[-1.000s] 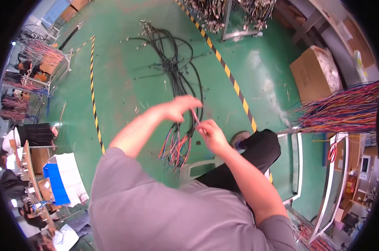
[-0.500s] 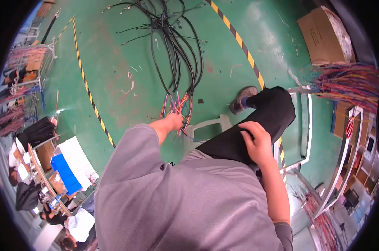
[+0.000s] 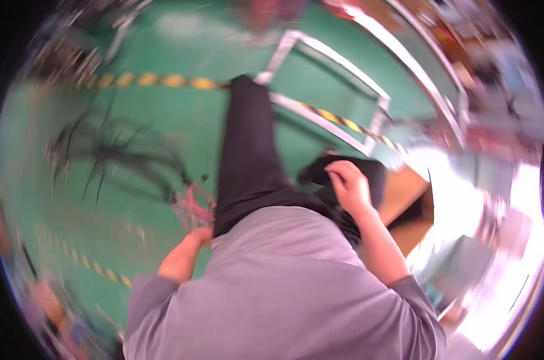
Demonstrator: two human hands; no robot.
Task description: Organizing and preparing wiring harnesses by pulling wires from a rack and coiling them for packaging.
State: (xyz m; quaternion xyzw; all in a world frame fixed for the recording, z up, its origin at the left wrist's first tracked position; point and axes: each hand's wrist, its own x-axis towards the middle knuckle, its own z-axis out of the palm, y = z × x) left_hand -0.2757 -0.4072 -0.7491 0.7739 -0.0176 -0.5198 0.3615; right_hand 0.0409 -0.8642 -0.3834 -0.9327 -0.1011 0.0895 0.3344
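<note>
Wire ends: just past left hand, maybe mid-handling; grip? can't tell
Right hand: half-curled, looks empty; next grab'd need it leftward

I can read no lettering, number or label through the blur; the only sign-like marking on my feed is yellow-and-black striped tape on the green floor.

Dark leg between right grip and wires
</note>
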